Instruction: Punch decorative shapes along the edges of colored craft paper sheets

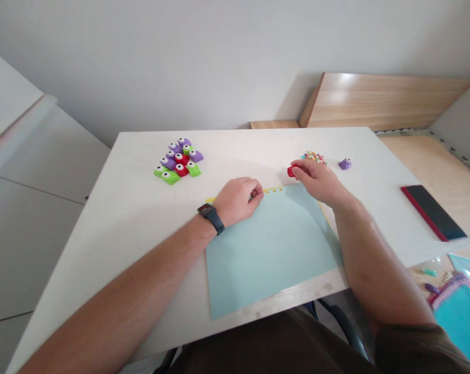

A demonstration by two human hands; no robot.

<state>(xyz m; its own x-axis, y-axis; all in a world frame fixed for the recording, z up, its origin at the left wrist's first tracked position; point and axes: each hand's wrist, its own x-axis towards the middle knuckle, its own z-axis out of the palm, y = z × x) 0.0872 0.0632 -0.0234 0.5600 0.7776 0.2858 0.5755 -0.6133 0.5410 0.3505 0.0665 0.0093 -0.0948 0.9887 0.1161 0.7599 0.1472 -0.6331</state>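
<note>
Between the thumb and fingers of my right hand (315, 178) is a small red piece (292, 171), held just beyond the back edge of a pale blue sheet (274, 249). My left hand (243, 198) rests on the sheet's back left part with its fingers curled together; whatever they may hold is hidden. Small yellow bits (274, 190) lie along the sheet's back edge between the hands. A heap of colourful little pieces (313, 157) sits right behind my right hand. Farther right stands a purple figure (344, 164).
Several green, red and purple figures with eyes (181, 170) are grouped at the back left of the white table (121, 208). A dark, red-edged flat object (433, 212) lies at the table's right edge. Beyond are a wooden headboard (375, 101) and a grey wall.
</note>
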